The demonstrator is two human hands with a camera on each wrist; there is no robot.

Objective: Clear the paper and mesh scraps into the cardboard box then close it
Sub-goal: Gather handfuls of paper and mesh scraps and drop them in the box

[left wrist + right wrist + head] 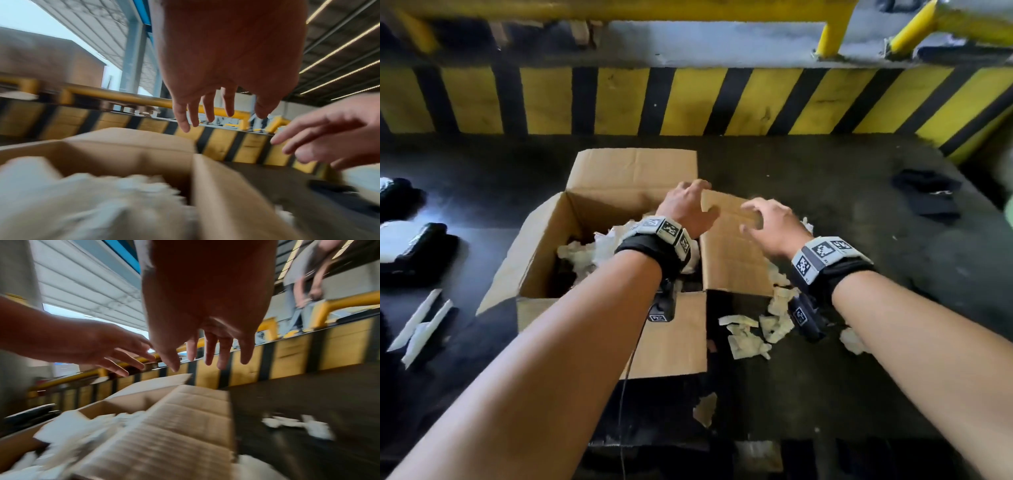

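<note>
An open cardboard box (541, 253) sits on the dark floor, its four flaps spread out. White paper and mesh scraps (589, 253) lie inside it. More scraps (753, 334) are scattered on the floor by the box's right front corner. My left hand (688, 207) hovers over the box's right edge, fingers spread and empty. My right hand (767, 222) hangs over the right flap (732, 260), fingers loosely spread, holding nothing. In the wrist views both hands, the left hand (207, 112) and the right hand (205, 353), show bare fingers above the box (131, 155) (185, 418).
A yellow and black striped kerb (688, 99) runs behind the box. Black objects (417, 250) and white strips (421, 325) lie at the left, a dark cloth (928, 195) at the right. One scrap (705, 409) lies in front of the box. Another person (308, 280) stands beyond the kerb.
</note>
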